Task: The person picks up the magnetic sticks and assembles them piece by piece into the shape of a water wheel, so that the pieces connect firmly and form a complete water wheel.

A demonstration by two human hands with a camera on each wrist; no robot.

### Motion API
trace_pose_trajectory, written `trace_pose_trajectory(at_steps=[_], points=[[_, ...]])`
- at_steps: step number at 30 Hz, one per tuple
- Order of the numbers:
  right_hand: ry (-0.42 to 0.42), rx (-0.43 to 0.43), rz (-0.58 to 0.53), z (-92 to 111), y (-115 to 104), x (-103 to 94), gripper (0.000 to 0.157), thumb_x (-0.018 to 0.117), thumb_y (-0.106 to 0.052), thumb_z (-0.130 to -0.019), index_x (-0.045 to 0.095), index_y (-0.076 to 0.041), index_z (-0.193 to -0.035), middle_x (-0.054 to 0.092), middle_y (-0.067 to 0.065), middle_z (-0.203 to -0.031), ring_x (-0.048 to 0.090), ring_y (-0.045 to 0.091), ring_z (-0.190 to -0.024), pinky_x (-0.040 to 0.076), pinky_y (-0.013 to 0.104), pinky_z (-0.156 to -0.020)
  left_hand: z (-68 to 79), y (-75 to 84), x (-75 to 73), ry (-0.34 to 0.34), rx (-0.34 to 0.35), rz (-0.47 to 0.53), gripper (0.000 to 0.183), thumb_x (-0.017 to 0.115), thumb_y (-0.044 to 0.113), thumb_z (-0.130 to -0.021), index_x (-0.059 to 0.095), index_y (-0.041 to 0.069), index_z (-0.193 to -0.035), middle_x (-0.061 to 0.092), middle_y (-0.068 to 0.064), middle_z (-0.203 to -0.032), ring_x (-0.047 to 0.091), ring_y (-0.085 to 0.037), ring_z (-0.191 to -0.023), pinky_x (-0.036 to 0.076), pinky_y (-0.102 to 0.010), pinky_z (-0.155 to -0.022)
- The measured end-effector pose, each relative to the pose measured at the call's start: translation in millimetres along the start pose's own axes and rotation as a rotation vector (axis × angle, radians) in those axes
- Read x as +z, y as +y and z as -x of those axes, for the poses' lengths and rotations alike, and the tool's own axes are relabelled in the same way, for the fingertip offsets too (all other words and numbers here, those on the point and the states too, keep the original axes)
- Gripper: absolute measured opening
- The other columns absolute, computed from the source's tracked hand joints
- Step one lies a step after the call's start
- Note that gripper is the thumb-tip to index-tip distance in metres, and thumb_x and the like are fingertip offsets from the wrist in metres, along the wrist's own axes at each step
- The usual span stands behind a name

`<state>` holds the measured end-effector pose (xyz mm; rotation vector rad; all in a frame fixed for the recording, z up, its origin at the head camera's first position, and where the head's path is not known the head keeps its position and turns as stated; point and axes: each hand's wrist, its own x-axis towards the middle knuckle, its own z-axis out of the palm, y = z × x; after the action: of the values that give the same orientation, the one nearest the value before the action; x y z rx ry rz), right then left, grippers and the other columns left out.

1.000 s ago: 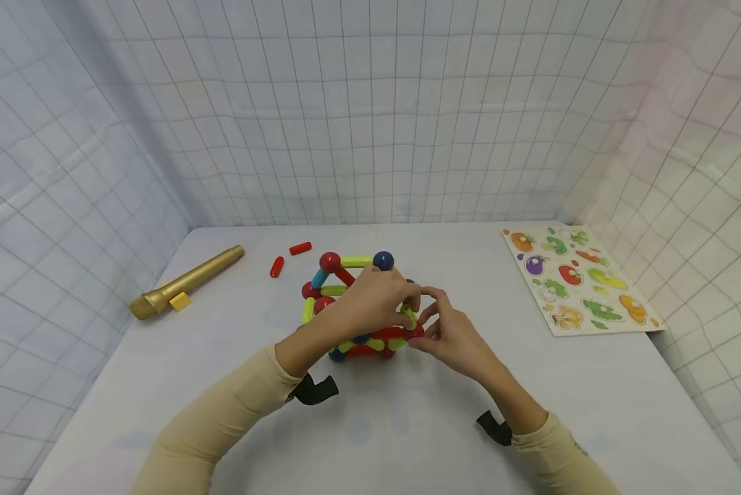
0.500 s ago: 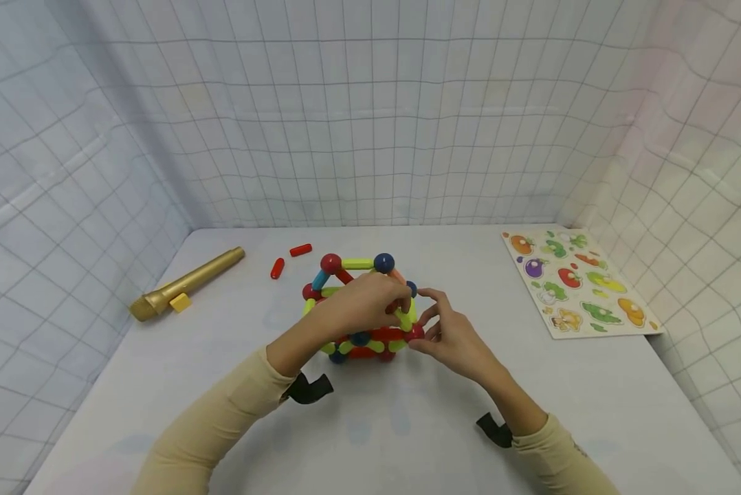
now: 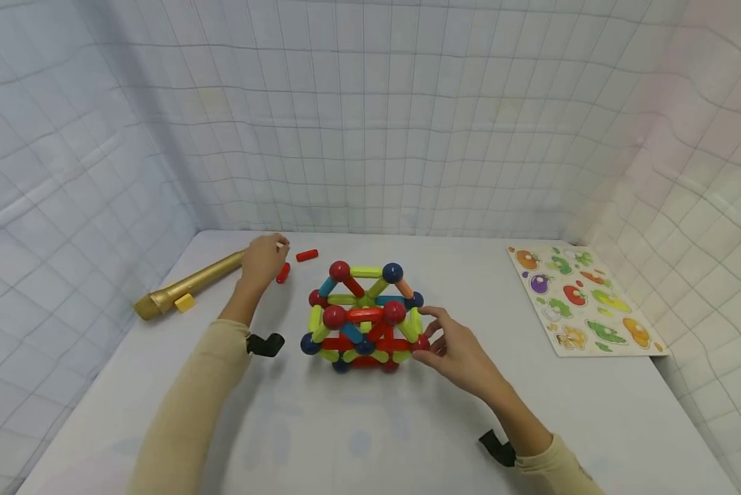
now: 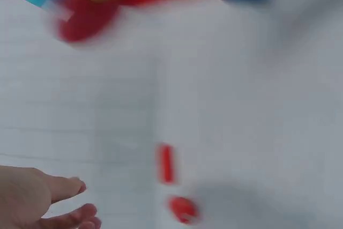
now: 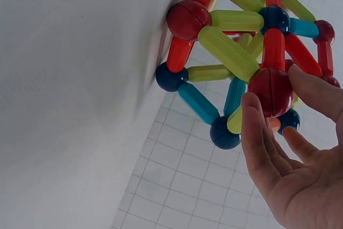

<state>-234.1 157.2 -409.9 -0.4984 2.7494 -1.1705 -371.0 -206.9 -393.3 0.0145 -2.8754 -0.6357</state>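
Observation:
In the middle of the table stands a frame of magnetic rods and balls [image 3: 364,315], its lime, red and blue rods joined by dark blue and red balls. My right hand [image 3: 460,357] is at its right side, and in the right wrist view thumb and fingers pinch a red ball [image 5: 271,92] at one corner. Up and left of the frame, my left hand [image 3: 264,261] hovers with loosely bent fingers and nothing in them. Close by it lie two loose red rods, a nearer rod [image 3: 283,273] and a farther rod [image 3: 307,255]. The left wrist view is blurred.
A gold microphone [image 3: 191,282] lies at the left, partly behind the left hand, with a small yellow block [image 3: 185,302] against it. On the right is a vegetable puzzle board [image 3: 583,299]. Gridded cloth walls [image 3: 370,137] enclose the table's back and sides.
My left hand has let go of a lime rod on the frame and swung left toward the loose red rods. The lime rod stays in the frame; my right hand keeps its place.

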Motion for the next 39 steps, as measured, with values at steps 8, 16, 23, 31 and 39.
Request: trace_pose_trajectory(at_steps=[8, 16, 23, 31, 39], points=[[0.002, -0.017, 0.005, 2, 1, 0.5, 0.069, 0.077, -0.021, -0.084, 0.04, -0.022, -0.142, 0.06, 0.002, -0.108, 0.063, 0.008, -0.082, 0.056, 0.023, -0.072, -11.3, -35.2, 46.7, -0.201, -0.051, -0.198, 0.034, 0.056, 0.015, -0.096, 0.061, 0.0, -0.126, 0.062, -0.026, -0.124, 0.059, -0.043, -0.114, 0.051, -0.053, -0.09], [-0.001, -0.025, 0.007, 0, 0, -1.5, 0.067, 0.077, -0.021, -0.084, 0.041, -0.021, -0.141, 0.06, 0.002, -0.107, 0.065, 0.01, -0.083, 0.057, 0.024, -0.072, 28.6, -37.2, 14.7, -0.265, -0.053, 0.088, 0.05, 0.059, 0.02, -0.091, 0.052, 0.004, -0.138, 0.062, -0.025, -0.125, 0.065, -0.029, -0.096, 0.053, -0.042, -0.084], [0.003, -0.041, 0.001, 1, 1, 1.4, 0.066, 0.077, -0.02, -0.084, 0.042, -0.02, -0.14, 0.06, 0.002, -0.105, 0.065, 0.01, -0.083, 0.057, 0.025, -0.073, 84.8, 15.2, -44.5, -0.305, -0.077, 0.637, 0.056, 0.065, 0.041, -0.092, 0.052, 0.009, -0.136, 0.071, -0.017, -0.111, 0.069, -0.024, -0.094, 0.051, -0.043, -0.094], [0.013, -0.033, -0.001, 2, 4, 2.6, 0.065, 0.076, -0.019, -0.084, 0.043, -0.021, -0.139, 0.06, 0.002, -0.104, 0.064, 0.01, -0.082, 0.057, 0.024, -0.073, 93.1, 62.8, -38.3, -0.372, -0.081, 0.663, 0.049, 0.063, 0.041, -0.093, 0.055, 0.01, -0.13, 0.075, -0.009, -0.096, 0.063, -0.023, -0.088, 0.044, -0.049, -0.095], [0.007, -0.037, 0.003, 2, 0, -0.1, 0.065, 0.076, -0.02, -0.084, 0.042, -0.021, -0.14, 0.061, 0.002, -0.105, 0.065, 0.01, -0.083, 0.057, 0.025, -0.073, 78.0, 77.0, -26.9, -0.412, -0.104, 0.71, 0.064, 0.062, 0.035, -0.093, 0.033, 0.018, -0.148, 0.071, -0.011, -0.098, 0.062, -0.019, -0.075, 0.05, -0.029, -0.077]])
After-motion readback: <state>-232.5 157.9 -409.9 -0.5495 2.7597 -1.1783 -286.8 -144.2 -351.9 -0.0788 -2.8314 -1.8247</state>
